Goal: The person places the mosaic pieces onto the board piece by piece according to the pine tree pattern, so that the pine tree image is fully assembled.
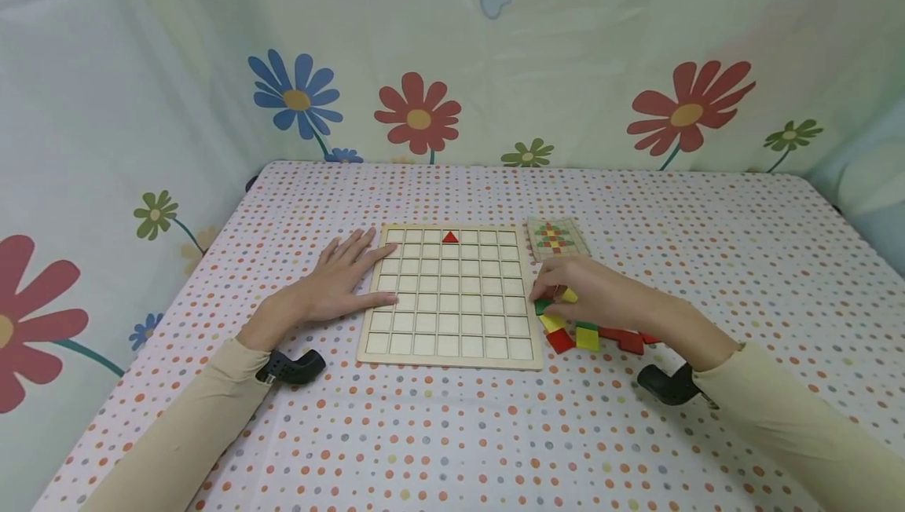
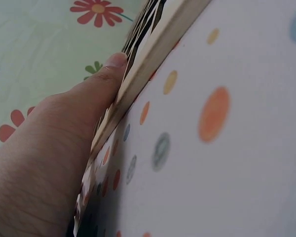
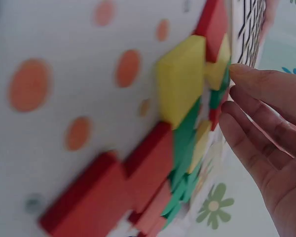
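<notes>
A pale wooden grid board lies flat in the middle of the table, with a red triangle tile in its top row. My left hand rests along the board's left side, fingers spread; its thumb lies over the rim in the left wrist view. Beside the board's right edge, my right hand reaches down to a pile of coloured tiles. Its thumb and fingertips are at a green tile, with a gap between them in the right wrist view. A yellow tile and red tiles lie nearby.
A small card with a red, green and yellow pattern lies beyond the right hand. Black wrist devices hang beneath both sleeves. Dotted cloth covers the table, and a flowered curtain stands behind it.
</notes>
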Available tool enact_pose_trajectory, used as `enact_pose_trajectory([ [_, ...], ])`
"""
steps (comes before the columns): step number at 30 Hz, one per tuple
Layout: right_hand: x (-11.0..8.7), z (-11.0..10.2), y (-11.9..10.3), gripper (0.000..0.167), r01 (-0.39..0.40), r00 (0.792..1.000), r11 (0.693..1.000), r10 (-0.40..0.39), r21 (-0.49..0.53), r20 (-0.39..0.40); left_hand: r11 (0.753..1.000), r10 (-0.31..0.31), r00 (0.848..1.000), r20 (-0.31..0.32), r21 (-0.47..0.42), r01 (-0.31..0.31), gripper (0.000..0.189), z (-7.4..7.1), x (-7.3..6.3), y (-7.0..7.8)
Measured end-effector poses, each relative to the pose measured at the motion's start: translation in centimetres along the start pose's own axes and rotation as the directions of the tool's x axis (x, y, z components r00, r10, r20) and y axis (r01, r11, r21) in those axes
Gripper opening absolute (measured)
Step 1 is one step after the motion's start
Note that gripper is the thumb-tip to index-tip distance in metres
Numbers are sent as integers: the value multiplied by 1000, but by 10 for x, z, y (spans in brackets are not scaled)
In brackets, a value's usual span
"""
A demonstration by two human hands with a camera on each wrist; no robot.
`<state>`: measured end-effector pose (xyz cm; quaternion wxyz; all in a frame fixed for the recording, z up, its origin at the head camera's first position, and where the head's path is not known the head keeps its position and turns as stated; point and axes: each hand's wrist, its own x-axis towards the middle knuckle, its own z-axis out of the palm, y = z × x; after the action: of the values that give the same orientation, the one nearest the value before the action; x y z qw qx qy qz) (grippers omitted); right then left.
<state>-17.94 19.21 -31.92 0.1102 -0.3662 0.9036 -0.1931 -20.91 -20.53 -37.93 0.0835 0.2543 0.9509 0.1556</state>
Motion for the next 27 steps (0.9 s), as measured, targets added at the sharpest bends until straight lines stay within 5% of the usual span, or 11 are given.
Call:
enact_pose_trajectory([
  [13, 2, 5, 0, 13, -61, 997, 998, 62, 30, -40, 1000, 20, 1000, 1, -6, -20, 90, 1, 1, -2],
  [27, 5, 9, 1, 16, -23, 996, 998, 28, 59, -90, 1000, 22, 1000, -9, -5, -22, 90, 2, 1, -2],
])
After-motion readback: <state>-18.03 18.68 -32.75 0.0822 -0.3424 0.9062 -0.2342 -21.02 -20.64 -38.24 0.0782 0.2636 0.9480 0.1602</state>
